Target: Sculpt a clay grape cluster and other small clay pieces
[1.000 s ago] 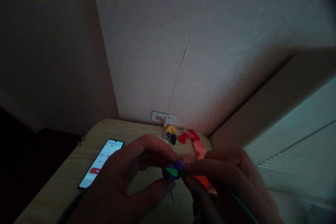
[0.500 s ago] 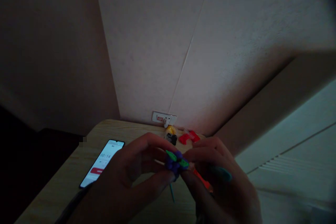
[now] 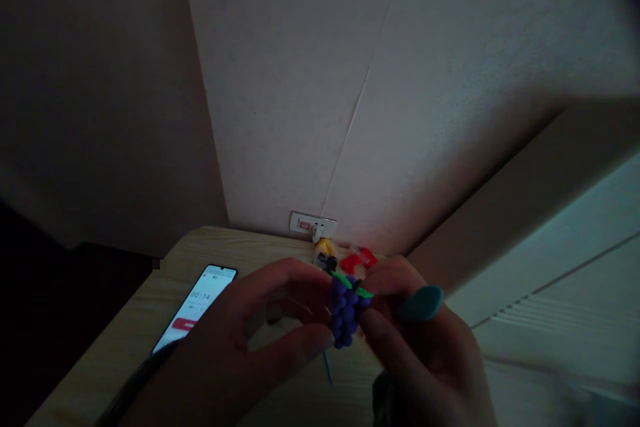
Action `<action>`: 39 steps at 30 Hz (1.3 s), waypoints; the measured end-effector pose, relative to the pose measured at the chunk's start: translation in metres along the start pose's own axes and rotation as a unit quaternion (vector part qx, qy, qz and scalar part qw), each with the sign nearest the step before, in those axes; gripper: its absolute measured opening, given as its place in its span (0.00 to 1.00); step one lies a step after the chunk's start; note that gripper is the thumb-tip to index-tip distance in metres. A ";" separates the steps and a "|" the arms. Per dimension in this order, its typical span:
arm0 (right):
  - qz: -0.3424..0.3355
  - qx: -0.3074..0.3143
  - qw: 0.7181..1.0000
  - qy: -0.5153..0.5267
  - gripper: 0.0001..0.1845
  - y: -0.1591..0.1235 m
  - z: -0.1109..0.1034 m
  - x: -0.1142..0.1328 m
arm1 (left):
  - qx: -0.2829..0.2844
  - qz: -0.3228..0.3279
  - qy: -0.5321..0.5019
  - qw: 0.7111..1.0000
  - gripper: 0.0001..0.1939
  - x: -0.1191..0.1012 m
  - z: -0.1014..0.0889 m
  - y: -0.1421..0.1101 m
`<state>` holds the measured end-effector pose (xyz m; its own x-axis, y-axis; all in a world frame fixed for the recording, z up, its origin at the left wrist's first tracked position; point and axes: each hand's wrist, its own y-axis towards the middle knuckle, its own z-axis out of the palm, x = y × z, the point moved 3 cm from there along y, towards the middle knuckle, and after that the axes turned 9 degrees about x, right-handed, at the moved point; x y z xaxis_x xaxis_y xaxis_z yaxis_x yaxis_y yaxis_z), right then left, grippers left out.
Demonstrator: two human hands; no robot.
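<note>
A small bunch of purple clay grapes (image 3: 343, 313) with two green leaves and a dark stem is held up between my hands. My left hand (image 3: 225, 340) curls around its left side, thumb tip at the lower edge and index finger behind the top. From the right, the thumb and index finger of my right hand (image 3: 435, 360) pinch the bunch near the leaves. A teal tool with a flat, leaf-shaped end (image 3: 423, 303) rests in my right hand; the rest of it is hidden by the fingers. A thin teal stick (image 3: 327, 367) shows below the grapes.
A phone (image 3: 200, 300) showing a timer lies on the wooden table (image 3: 115, 340), left of my hands. A yellow-and-black item (image 3: 327, 255) and red pieces (image 3: 357, 260) sit at the back, near a wall socket (image 3: 313, 222) with a plug. A pale panelled surface (image 3: 560, 280) stands at right.
The grape bunch has turned upright and shifted slightly right, showing more of its purple balls. The tool's flat end has turned and shows broader above my right hand.
</note>
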<state>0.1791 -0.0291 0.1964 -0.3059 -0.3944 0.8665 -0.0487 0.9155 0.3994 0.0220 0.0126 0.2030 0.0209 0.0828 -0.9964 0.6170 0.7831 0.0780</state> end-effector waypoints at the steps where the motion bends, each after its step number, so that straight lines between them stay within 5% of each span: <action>1: 0.002 0.003 1.000 0.003 0.04 0.001 0.001 0.000 | -0.006 0.000 0.001 1.000 0.08 -0.001 0.000 0.000; 24: 0.000 0.042 0.999 -0.005 0.07 -0.003 0.004 -0.003 | -0.016 -0.009 0.027 0.999 0.06 -0.001 0.002 -0.001; 33: -0.028 0.020 0.998 -0.051 0.10 0.001 0.000 0.005 | -0.034 0.005 -0.093 0.995 0.04 -0.004 0.005 0.002; 39: 0.012 -0.026 0.999 -0.023 0.07 0.000 -0.001 -0.003 | -0.051 0.010 -0.147 0.988 0.03 0.004 0.002 0.010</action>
<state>0.1809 -0.0284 0.1939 -0.3497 -0.3680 0.8615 0.0082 0.9184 0.3956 0.0302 0.0197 0.2001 0.2688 -0.0712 -0.9605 0.5316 0.8426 0.0863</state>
